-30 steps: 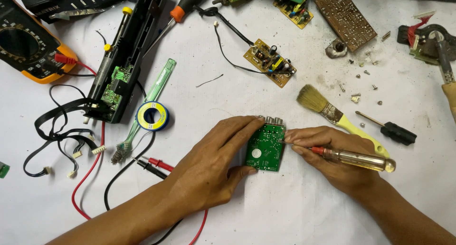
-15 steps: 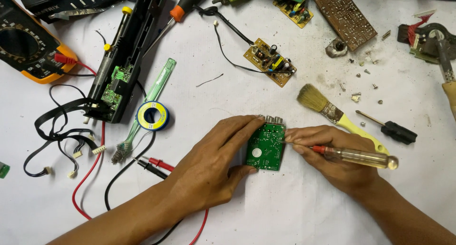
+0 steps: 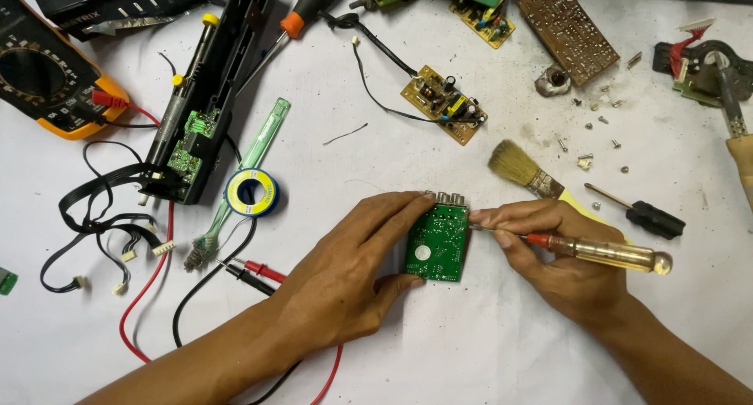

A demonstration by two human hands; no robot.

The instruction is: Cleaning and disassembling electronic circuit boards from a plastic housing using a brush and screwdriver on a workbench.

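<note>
A small green circuit board (image 3: 438,243) with round metal sockets along its top edge lies on the white cloth, solder side up. My left hand (image 3: 353,273) grips it from the left, fingers across its upper edge and thumb at its lower corner. My right hand (image 3: 553,257) holds a screwdriver (image 3: 600,252) with a clear amber handle and a red collar; its tip touches the board's upper right edge.
A paintbrush (image 3: 524,169) and a black-handled screwdriver (image 3: 643,213) lie just behind my right hand. Solder spool (image 3: 251,192), toothbrush, multimeter (image 3: 49,79) with red and black probes (image 3: 249,271), a black casing and other circuit boards (image 3: 444,103) lie around. Loose screws scatter at upper right.
None of note: both hands stay on the board and screwdriver, with only a slight shift of the screwdriver handle.
</note>
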